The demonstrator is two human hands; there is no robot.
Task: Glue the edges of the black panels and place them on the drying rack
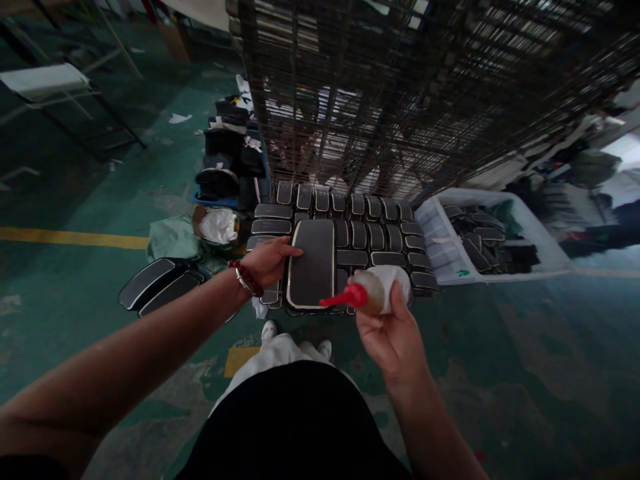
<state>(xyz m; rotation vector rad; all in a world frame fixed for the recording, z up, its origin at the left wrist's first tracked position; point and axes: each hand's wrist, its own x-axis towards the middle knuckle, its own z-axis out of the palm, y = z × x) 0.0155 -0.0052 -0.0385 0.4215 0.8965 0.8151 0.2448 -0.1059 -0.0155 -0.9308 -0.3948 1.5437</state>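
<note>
A dark grey rounded rectangular panel [314,263] with a pale edge lies over rows of smaller panels. My left hand [273,260] grips it at its left edge, thumb on top and the other fingers hidden beneath. In my right hand [387,333] is a squeeze bottle [373,291] with a red nozzle and a white wrap. The bottle is tilted on its side, and its nozzle tip points left, over the lower right corner of the panel. Around and behind the held panel, many similar smaller panels [357,235] stand in close rows.
A tall wire rack [345,100] rises directly behind the rows. On the right stands a white plastic crate [520,270] with dark panels inside. Two larger dark panels [153,277] and an open bag [220,225] are at the left. Dark piled pieces [220,147] lie beyond.
</note>
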